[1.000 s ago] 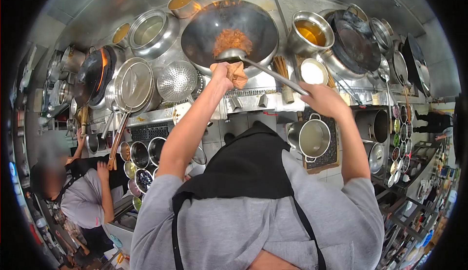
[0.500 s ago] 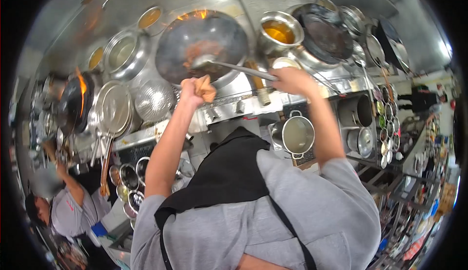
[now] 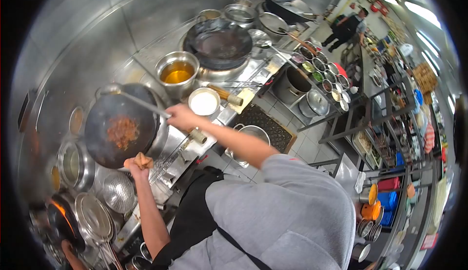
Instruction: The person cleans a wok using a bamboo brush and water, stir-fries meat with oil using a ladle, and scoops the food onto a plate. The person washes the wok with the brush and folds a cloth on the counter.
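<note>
My left hand [image 3: 138, 166] is closed round a folded orange-brown cloth [image 3: 143, 161] at the near rim of a large dark wok [image 3: 100, 128]. Browned chopped food [image 3: 122, 132] lies in the bottom of the wok. In my right hand [image 3: 183, 118] is the handle of a long metal ladle [image 3: 146, 105], whose bowl is over the wok's far rim. A pot of yellow-orange oil [image 3: 177, 72] and a bowl of white contents [image 3: 204, 102] stand close to my right hand.
A second dark wok [image 3: 219, 44] sits farther along the range. Strainers [image 3: 93, 216] and a perforated scoop [image 3: 118, 192] lie at the lower left. Small ingredient containers [image 3: 318, 65] stand to the right. Another person [image 3: 347, 28] stands in the background; a co-worker's arm [image 3: 72, 256] shows at the lower left.
The view has turned to the right. The ladle's bowl has moved from the food to the wok's far rim. The flames behind the wok no longer show.
</note>
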Action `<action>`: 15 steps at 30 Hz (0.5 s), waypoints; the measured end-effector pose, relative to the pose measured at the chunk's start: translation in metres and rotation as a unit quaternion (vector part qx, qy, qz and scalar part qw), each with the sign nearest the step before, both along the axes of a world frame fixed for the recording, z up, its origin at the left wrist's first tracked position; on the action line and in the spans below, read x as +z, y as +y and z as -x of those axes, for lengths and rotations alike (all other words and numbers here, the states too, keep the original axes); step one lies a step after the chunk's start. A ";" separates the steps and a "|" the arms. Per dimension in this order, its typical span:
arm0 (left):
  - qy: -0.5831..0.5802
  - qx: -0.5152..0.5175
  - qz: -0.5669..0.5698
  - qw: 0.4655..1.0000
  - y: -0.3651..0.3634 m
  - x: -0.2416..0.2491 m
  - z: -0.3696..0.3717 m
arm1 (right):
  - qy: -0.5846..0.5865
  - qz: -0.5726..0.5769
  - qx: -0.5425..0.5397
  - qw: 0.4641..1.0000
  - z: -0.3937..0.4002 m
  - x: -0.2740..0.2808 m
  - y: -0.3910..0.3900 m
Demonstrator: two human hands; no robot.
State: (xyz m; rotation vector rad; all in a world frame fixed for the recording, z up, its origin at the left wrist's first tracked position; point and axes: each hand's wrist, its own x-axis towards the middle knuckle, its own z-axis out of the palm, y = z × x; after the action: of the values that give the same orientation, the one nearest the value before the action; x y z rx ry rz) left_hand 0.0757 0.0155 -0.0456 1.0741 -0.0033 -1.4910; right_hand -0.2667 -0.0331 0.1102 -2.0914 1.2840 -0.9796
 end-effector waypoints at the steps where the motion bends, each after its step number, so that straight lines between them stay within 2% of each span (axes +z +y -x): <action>1: 0.007 -0.014 -0.008 1.000 -0.008 0.004 -0.001 | 0.011 -0.035 -0.060 0.998 -0.027 -0.006 0.006; 2: 0.015 -0.026 -0.018 0.999 -0.012 0.006 -0.002 | 0.097 -0.084 -0.074 0.989 -0.044 -0.022 0.000; 4: 0.003 -0.059 -0.006 0.998 -0.015 -0.001 -0.005 | 0.186 -0.068 -0.090 0.976 -0.070 -0.061 0.009; 7: 0.001 -0.132 0.056 0.990 0.009 0.012 -0.009 | 0.168 -0.105 -0.050 0.979 -0.076 -0.054 0.053; 8: -0.038 -0.079 0.048 0.995 0.024 0.017 0.002 | 0.196 -0.144 -0.037 0.969 -0.075 -0.053 0.060; 9: -0.033 -0.029 0.105 0.993 0.049 0.048 0.025 | 0.223 -0.182 -0.014 0.958 -0.073 -0.038 0.074; 11: -0.012 -0.070 0.139 0.988 0.089 0.105 0.057 | 0.199 -0.004 -0.032 0.979 -0.074 -0.028 0.097; 12: -0.073 -0.086 0.172 0.979 0.097 0.095 0.061 | 0.158 0.009 0.009 0.987 -0.077 -0.014 0.102; 13: -0.136 -0.095 0.196 0.967 0.103 0.083 0.064 | 0.084 0.009 0.040 0.996 -0.085 -0.014 0.106; 14: 0.015 -0.120 0.166 0.979 0.104 0.094 0.067 | -0.014 -0.017 0.076 0.997 -0.094 -0.020 0.112; 15: -0.058 -0.091 0.164 0.981 0.113 0.104 0.081 | -0.099 -0.118 0.141 0.978 -0.100 -0.009 0.118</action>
State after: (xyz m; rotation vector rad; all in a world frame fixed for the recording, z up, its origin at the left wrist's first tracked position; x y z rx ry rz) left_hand -0.0056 0.1281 0.0585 0.9067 -0.4256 -1.5232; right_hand -0.1667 0.0854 0.1015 -1.8758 0.9235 -0.8417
